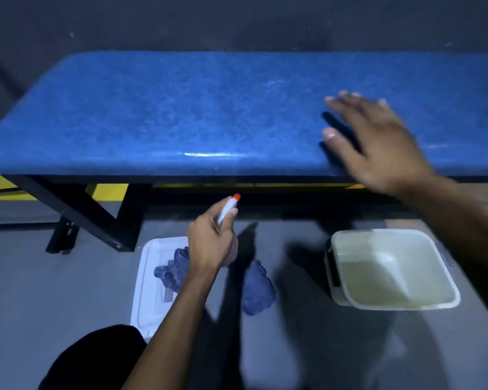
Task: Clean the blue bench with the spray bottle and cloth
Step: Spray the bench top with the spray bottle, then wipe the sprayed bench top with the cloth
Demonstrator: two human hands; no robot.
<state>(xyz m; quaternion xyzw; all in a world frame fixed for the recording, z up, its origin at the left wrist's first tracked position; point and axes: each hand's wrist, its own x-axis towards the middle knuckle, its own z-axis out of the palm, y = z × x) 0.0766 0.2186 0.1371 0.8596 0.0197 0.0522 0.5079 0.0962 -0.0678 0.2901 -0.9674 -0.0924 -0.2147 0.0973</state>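
Spraying is starting: left hand (212,243) gripping bottle (228,207) at bench (181,108), right hand (375,142) hovering open; cloth (258,288) next.

grey floor (68,277) | white tub (392,271), lid (150,277), cloth (258,288) (crumpled) | blue bench (181,114)

I see grey floor (40,277) | dark wall (237,21) behind | black metal legs (96,220) at left | yellow strip (110,191) low | dim light, hard shadows
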